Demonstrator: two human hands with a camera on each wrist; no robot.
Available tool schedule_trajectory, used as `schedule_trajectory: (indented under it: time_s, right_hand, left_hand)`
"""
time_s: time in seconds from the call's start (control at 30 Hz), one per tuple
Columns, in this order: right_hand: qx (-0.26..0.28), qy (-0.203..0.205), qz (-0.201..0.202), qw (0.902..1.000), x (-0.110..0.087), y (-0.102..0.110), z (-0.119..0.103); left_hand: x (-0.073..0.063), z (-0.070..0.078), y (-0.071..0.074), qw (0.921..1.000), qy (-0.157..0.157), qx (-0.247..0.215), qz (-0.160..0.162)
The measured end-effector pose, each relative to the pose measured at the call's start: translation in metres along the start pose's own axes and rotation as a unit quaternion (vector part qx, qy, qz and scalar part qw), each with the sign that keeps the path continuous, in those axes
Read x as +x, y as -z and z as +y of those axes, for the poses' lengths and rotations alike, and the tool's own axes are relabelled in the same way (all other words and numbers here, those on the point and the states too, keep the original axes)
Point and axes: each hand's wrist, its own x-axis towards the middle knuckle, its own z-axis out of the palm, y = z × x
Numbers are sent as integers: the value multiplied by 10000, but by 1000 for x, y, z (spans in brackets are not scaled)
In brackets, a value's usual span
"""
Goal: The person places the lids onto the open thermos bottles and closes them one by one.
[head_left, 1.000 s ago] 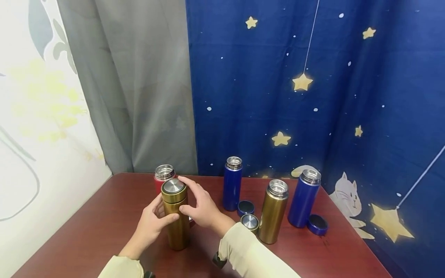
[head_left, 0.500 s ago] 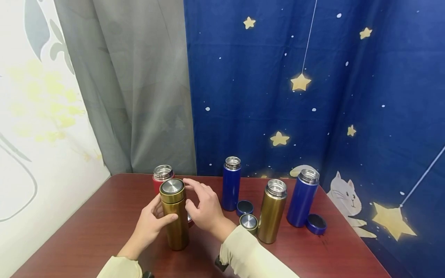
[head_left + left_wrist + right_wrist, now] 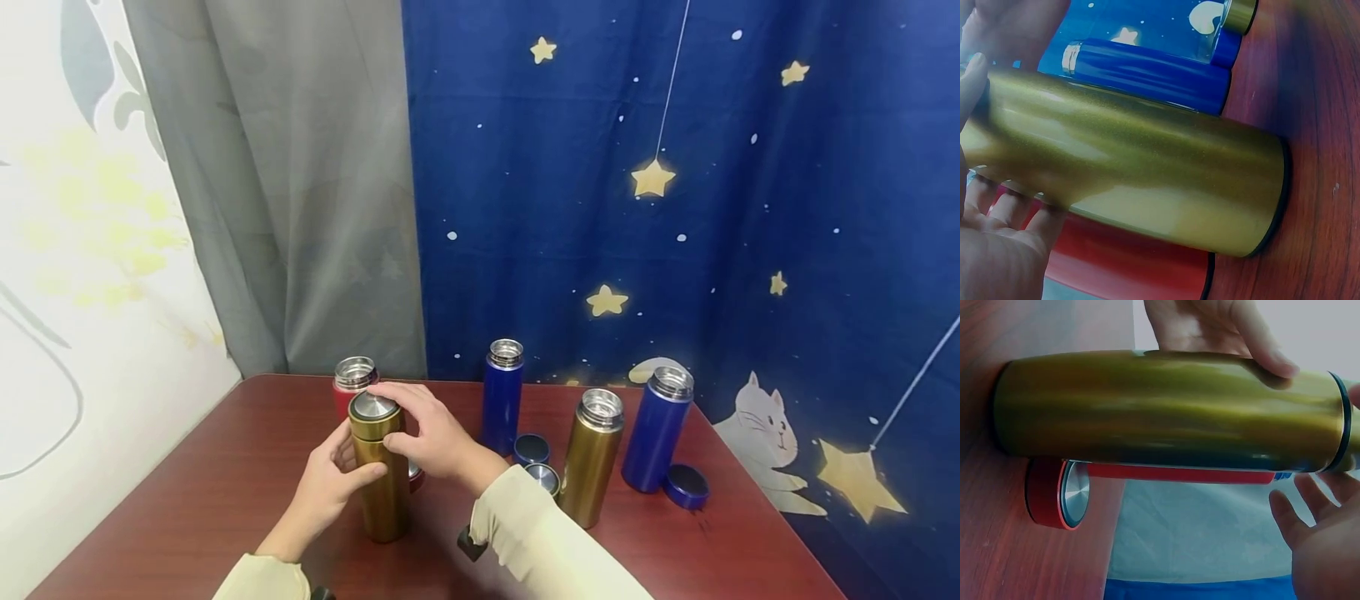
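Observation:
A gold thermos [image 3: 385, 496] stands upright on the table in front of me, its gold lid [image 3: 373, 427] with a silver top seated on it. My left hand [image 3: 324, 479] grips the body from the left, thumb across the near side. Around the lid my right hand [image 3: 433, 437] curls its thumb and fingers from the right. Right behind stands a lidless red thermos [image 3: 342, 402], mostly hidden in the head view. Its red lid [image 3: 1047, 494] lies on the table beside the gold thermos in the right wrist view.
Farther right on the dark red table [image 3: 180, 475] stand a lidless gold thermos [image 3: 591, 467] and two lidless blue thermoses, one at the back [image 3: 502, 408] and one at the right [image 3: 656, 442]. Their lids lie nearby: blue [image 3: 532, 448], blue [image 3: 686, 487], gold [image 3: 543, 478]. Curtains hang behind.
Half a second ago my right fingers were slightly away from the gold lid; now they are back around it. My left hand keeps its hold, and the thermos stays in place.

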Motion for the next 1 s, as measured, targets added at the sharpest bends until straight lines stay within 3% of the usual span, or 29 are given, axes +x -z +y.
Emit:
schedule_trajectory:
  time_s: [0.23,0.43,0.73,1.0]
  right_hand:
    - [-119,13,-54,9999,-1,4,3]
    - [-292,139,171,9993,-2,3,3]
    - [-769,104,826,9936,-4,-6,0]
    - [-1502,370,1535,9760,-7,-19,0]
  left_hand:
    - [1,1,-2,10000,-42,-35,-10]
    - [2,1,-1,10000,-5,55,48]
    - [1,0,-2,10000,-31,-6,3]
    - [0,-2,-2,9999,-150,-63,46]
